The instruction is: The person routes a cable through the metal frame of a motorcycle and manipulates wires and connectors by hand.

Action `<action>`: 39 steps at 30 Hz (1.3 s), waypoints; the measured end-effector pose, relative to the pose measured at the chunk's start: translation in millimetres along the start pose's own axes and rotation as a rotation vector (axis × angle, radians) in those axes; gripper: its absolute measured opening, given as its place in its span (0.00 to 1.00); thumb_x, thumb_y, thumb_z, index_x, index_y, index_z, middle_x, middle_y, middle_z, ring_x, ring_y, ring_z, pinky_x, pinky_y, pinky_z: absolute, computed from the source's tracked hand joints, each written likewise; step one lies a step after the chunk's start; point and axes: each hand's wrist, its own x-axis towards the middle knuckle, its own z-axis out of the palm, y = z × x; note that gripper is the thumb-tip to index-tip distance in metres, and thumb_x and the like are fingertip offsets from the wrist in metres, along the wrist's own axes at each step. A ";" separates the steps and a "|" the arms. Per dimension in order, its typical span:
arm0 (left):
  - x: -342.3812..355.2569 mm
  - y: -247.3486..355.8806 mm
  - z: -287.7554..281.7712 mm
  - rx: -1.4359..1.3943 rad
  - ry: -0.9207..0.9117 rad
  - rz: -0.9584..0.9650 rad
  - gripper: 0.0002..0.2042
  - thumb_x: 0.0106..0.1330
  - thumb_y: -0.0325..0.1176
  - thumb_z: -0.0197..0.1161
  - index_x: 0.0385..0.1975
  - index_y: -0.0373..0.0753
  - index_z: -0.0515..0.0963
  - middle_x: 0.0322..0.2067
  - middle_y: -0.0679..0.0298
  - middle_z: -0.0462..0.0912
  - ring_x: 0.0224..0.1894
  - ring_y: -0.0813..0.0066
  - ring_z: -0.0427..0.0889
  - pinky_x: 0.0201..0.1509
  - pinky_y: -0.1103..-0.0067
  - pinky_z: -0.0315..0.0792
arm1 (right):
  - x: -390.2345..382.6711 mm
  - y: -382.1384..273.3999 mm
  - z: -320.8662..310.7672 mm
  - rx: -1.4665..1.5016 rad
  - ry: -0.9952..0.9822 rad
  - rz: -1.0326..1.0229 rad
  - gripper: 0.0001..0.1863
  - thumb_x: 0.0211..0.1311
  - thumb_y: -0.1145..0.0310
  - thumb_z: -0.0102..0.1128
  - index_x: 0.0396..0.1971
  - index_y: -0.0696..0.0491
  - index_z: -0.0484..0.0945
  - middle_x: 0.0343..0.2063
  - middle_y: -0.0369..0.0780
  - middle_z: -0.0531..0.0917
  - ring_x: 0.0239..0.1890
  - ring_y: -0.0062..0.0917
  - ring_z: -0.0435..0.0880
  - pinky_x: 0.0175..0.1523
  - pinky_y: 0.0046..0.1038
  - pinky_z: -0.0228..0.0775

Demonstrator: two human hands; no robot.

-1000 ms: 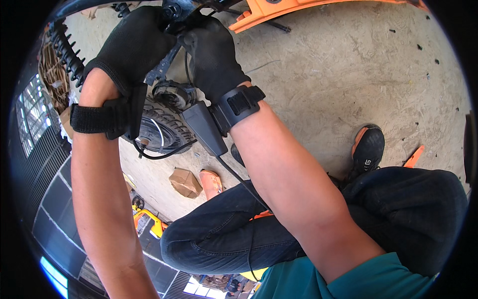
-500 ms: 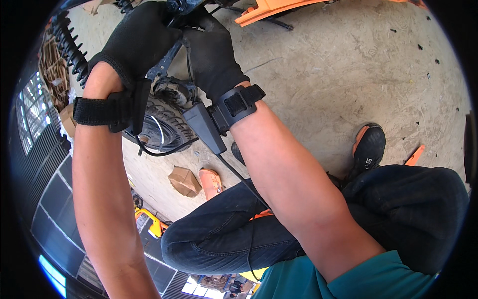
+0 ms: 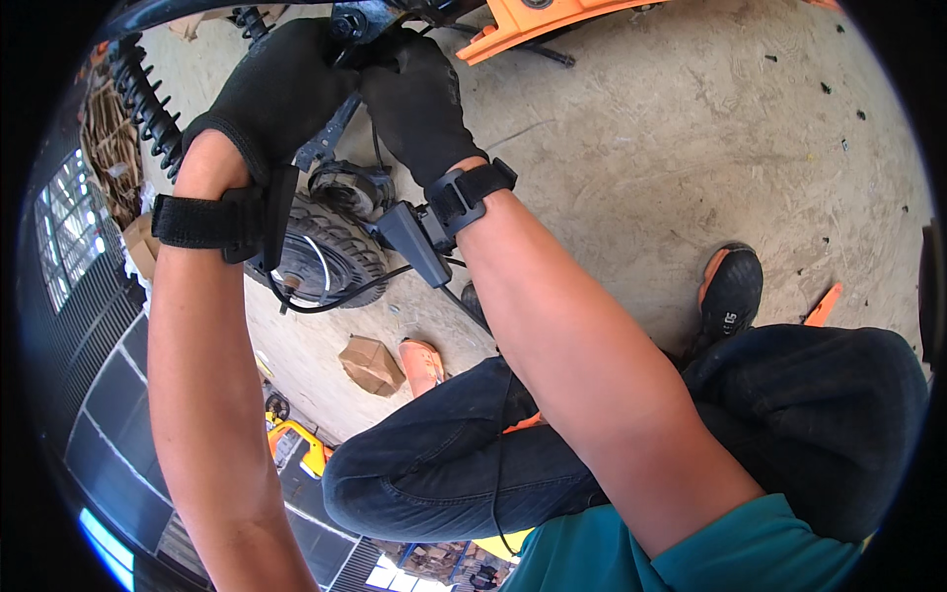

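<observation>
Black work gloves cover both my hands, which meet at the dark metal frame [image 3: 363, 22] of a wheeled vehicle at the top of the view. My left hand [image 3: 281, 94] is closed, its fingertips hidden against the frame. Close beside it, my right hand [image 3: 416, 104] is curled with the fingers pressed together. What sits between the fingers is hidden. Below them are a metal bracket [image 3: 324, 141] and a wheel with a knobby black tyre [image 3: 345, 259]. Black cables run past the wheel. A black coil spring [image 3: 143, 104] stands left of my left hand.
An orange panel [image 3: 552, 18] juts in at the top. On the concrete floor lie a brown cardboard piece [image 3: 371, 365], an orange part [image 3: 422, 365] and an orange sliver [image 3: 823, 305]. Dark bits are scattered at right. My black shoe [image 3: 731, 291] rests on the floor.
The view has tilted a little, so the frame, wheel and hands sit slightly lower. Both hands stay together at the frame; the right wrist has turned slightly.
</observation>
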 end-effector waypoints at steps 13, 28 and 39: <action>-120.6 30.3 -73.6 -0.326 0.384 -0.236 0.16 0.64 0.27 0.58 0.51 0.30 0.75 0.46 0.58 0.81 0.47 0.73 0.79 0.54 0.78 0.70 | 10.1 18.6 -24.5 -0.021 -0.233 -0.144 0.12 0.58 0.65 0.61 0.40 0.54 0.81 0.33 0.42 0.83 0.35 0.25 0.81 0.42 0.24 0.71; -255.8 -88.0 73.3 -0.060 0.321 -0.463 0.16 0.66 0.31 0.56 0.53 0.36 0.73 0.48 0.51 0.77 0.52 0.54 0.74 0.57 0.68 0.66 | 11.9 1.3 -32.8 0.334 -0.416 0.080 0.14 0.62 0.63 0.60 0.43 0.57 0.79 0.36 0.33 0.82 0.36 0.13 0.76 0.42 0.19 0.68; -241.6 -80.5 86.5 -0.285 0.463 -0.625 0.10 0.69 0.31 0.54 0.44 0.32 0.77 0.29 0.60 0.80 0.32 0.73 0.75 0.39 0.78 0.69 | 8.7 -3.8 -35.4 0.085 -0.342 -0.019 0.18 0.62 0.58 0.59 0.45 0.56 0.78 0.30 0.34 0.81 0.31 0.17 0.74 0.40 0.23 0.68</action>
